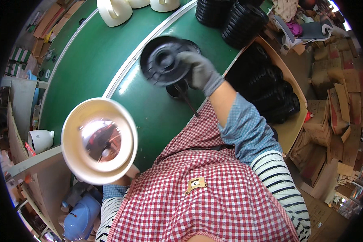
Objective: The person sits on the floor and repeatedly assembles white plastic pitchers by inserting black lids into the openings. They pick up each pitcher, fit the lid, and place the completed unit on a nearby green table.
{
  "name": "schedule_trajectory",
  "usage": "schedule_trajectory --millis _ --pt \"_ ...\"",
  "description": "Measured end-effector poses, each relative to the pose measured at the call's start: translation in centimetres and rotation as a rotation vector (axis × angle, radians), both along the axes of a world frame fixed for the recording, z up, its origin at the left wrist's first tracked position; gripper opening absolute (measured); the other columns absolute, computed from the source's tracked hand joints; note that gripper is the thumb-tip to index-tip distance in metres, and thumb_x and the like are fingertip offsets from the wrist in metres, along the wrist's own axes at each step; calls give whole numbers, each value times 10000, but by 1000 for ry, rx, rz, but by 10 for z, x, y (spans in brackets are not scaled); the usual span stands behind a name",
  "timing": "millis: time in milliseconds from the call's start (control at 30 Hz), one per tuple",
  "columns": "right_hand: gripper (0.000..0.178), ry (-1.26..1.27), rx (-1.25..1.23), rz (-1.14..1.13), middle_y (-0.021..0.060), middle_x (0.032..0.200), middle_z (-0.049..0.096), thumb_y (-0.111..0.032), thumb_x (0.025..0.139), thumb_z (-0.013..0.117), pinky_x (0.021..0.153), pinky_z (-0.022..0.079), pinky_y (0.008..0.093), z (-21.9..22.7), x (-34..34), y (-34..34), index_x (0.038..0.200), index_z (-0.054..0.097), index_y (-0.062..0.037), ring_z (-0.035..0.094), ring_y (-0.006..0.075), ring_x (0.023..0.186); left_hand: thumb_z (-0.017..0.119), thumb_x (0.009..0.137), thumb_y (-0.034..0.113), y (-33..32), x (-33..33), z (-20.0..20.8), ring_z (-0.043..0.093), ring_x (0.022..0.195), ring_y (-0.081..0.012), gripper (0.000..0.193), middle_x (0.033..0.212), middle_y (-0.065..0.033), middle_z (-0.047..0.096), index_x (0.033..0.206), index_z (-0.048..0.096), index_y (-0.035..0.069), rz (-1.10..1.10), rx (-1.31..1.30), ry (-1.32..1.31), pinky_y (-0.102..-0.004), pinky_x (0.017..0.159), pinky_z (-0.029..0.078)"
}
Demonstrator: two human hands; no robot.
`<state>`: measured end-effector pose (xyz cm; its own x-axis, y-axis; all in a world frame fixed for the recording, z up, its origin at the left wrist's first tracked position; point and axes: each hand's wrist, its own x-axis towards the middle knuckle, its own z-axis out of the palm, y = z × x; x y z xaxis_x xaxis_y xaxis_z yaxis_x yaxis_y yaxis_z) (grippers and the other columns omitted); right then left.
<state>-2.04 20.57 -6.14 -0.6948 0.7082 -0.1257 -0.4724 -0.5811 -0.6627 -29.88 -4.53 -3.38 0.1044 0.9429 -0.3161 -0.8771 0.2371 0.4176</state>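
Note:
My right hand (203, 72), in a grey glove, is closed on the edge of a round black plastic base (159, 68) with a raised ring at its centre. It holds the base above the green workbench (127, 109). At the left, a cream kettle body (70, 141) is lifted with its wide round opening facing up, and shiny metal shows inside. My left hand (126, 180) holds it from below and behind, and its fingers are mostly hidden. Under the black base, a dark tool with a thin shaft (185, 99) is partly covered.
Stacks of black round parts (211, 14) stand at the bench's far right. A yellowish bin (288, 135) with more black parts is at my right. Cream housings (115, 12) sit beyond a metal rail. Cardboard boxes (334, 72) pile up farther right; a blue container (82, 215) is low left.

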Motion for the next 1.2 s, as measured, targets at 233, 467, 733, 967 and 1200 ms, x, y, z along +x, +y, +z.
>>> schedule_trajectory --millis 233,467,733,967,1200 --pt "502 -1025 727 -367 154 1222 670 -272 879 726 918 528 325 -27 -42 24 1305 619 -29 660 196 1051 628 932 491 -25 -23 4 558 837 -221 475 998 -71 595 1193 580 97 68 -45 35 -379 687 453" --pt "527 -1870 468 -177 193 1231 692 -388 764 742 989 501 376 -72 34 89 1197 698 -91 671 318 1116 596 932 526 3 -13 -10 549 905 -244 532 1064 -88 582 1237 557 92 47 -15 -34 -395 746 443" --pt "484 -835 376 -340 127 1114 681 -63 784 625 863 530 322 5 160 29 1259 628 32 653 203 955 558 933 567 50 32 -45 539 983 -270 598 1139 -109 567 1288 530 86 -27 91 -214 -413 813 431" --pt "376 -421 54 318 182 1293 639 -139 815 770 1096 423 462 64 205 -207 1152 673 -4 618 302 1191 525 934 603 73 91 -63 530 1051 -293 657 1205 -127 554 1332 506 81 -81 196 -403 -429 872 420" --pt "1030 -864 1095 413 250 1454 492 -649 665 817 1141 379 495 64 206 -233 1456 511 -64 508 388 1312 493 934 639 73 141 -60 522 1119 -316 716 1270 -145 541 1376 483 76 -176 243 -473 -445 931 409"
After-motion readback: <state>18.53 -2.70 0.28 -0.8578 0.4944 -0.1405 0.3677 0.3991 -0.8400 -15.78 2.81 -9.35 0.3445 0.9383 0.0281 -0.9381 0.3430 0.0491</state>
